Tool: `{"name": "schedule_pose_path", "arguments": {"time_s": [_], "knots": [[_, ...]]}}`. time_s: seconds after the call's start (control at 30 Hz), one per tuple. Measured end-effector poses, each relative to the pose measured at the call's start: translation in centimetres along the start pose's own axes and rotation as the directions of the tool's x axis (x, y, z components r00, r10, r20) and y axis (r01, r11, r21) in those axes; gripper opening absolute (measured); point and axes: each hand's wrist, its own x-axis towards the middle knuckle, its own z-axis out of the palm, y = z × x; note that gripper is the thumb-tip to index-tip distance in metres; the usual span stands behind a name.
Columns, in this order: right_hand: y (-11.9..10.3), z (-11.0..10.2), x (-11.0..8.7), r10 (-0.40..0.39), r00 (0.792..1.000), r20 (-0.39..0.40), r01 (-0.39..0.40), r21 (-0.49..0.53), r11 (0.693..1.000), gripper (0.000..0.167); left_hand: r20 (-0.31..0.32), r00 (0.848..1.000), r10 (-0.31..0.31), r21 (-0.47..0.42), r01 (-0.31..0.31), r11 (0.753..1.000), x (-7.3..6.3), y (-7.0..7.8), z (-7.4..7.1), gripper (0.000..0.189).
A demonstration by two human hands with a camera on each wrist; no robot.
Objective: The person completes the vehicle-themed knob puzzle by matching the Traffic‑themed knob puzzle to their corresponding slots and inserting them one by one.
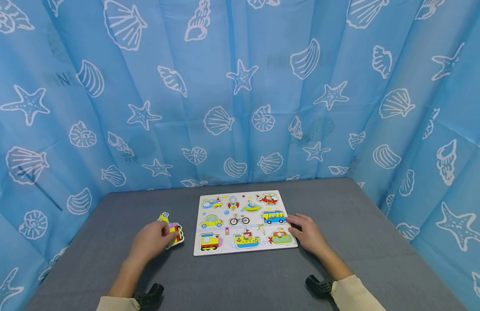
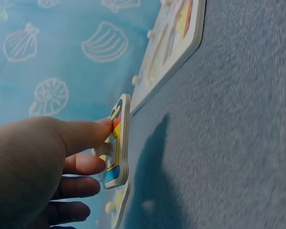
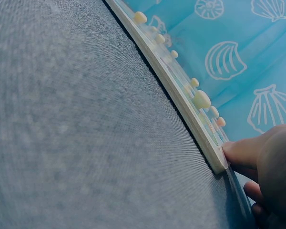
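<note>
A knobbed train puzzle piece (image 1: pixel 179 233) in red, yellow and pink is pinched by its knob between the thumb and fingers of my left hand (image 1: pixel 152 239). In the left wrist view this train piece (image 2: pixel 115 148) appears tilted, and a shadow falls on the cloth beside it. Partly hidden behind it is a second, yellow piece (image 1: pixel 164 216). To the right lies the white puzzle board (image 1: pixel 230 248), with pictures of vehicles in three rows. My right hand (image 1: pixel 310 234) rests at the board's right edge, its thumb (image 3: pixel 243 151) touching near the corner.
A grey cloth (image 1: pixel 243 280) covers the table. Blue curtains (image 1: pixel 208 77) with shell prints hang behind and at the sides. Several small knobs (image 3: pixel 201 99) stick up from the board. Each wrist wears a black device (image 1: pixel 149 296).
</note>
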Motion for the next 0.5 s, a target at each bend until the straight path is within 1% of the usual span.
{"name": "schedule_pose_path", "arguments": {"time_s": [0.13,0.33,0.5], "knots": [[0.0,0.0,-0.1,0.002,1.000,-0.001,-0.002,-0.004,1.000,0.038,0.012,1.000,0.022,0.021,-0.022,1.000,0.1,0.8,0.4,0.036],[-0.1,0.1,-0.1,-0.003,1.000,-0.007,0.003,-0.005,1.000,0.038,0.028,0.999,0.047,0.029,-0.047,0.998,0.1,2.2,0.8,0.034],[-0.2,0.0,-0.2,0.004,1.000,-0.001,-0.004,-0.006,1.000,0.039,0.029,0.996,0.085,0.044,-0.086,0.995,0.1,3.4,0.9,0.032]]}}
